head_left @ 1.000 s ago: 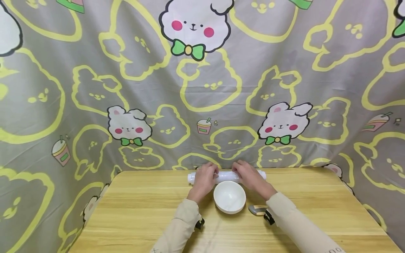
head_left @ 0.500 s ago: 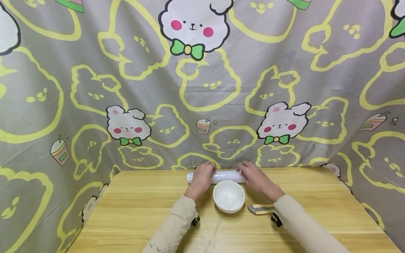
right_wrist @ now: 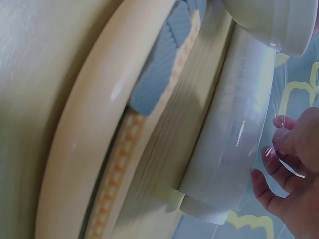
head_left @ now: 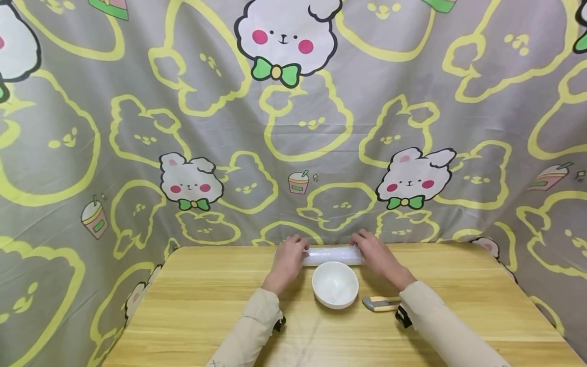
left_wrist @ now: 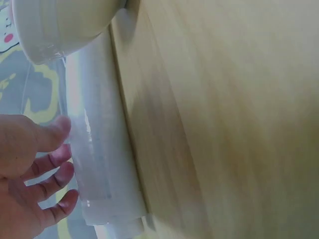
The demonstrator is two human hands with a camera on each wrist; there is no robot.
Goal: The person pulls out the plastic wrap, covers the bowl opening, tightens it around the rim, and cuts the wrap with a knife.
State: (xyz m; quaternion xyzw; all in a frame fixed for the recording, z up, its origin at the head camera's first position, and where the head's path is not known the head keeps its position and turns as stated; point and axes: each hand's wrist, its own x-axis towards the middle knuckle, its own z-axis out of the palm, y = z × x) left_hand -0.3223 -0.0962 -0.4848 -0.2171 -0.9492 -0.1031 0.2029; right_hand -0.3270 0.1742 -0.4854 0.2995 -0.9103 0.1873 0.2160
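Note:
A roll of clear plastic wrap [head_left: 332, 256] lies crosswise near the table's back edge. At its left end my left hand [head_left: 289, 260] has curled fingers, with thumb and fingertips at the thin film beside the roll in the left wrist view. My right hand [head_left: 376, 260] pinches film at the other end; shiny stretched film [right_wrist: 283, 92] runs to those fingertips in the right wrist view. A white bowl [head_left: 335, 285] stands upright just in front of the roll, between the forearms. Whether film touches the bowl I cannot tell.
A grey and orange utility knife [head_left: 378, 304] lies right of the bowl, partly hidden by the right sleeve. The wooden table [head_left: 206, 300] ends at the back against a patterned cloth [head_left: 330, 142].
Both hands have moved apart along the roll, the left one leftward and the right one rightward. More of the roll's middle and of the knife shows. The bowl stays put.

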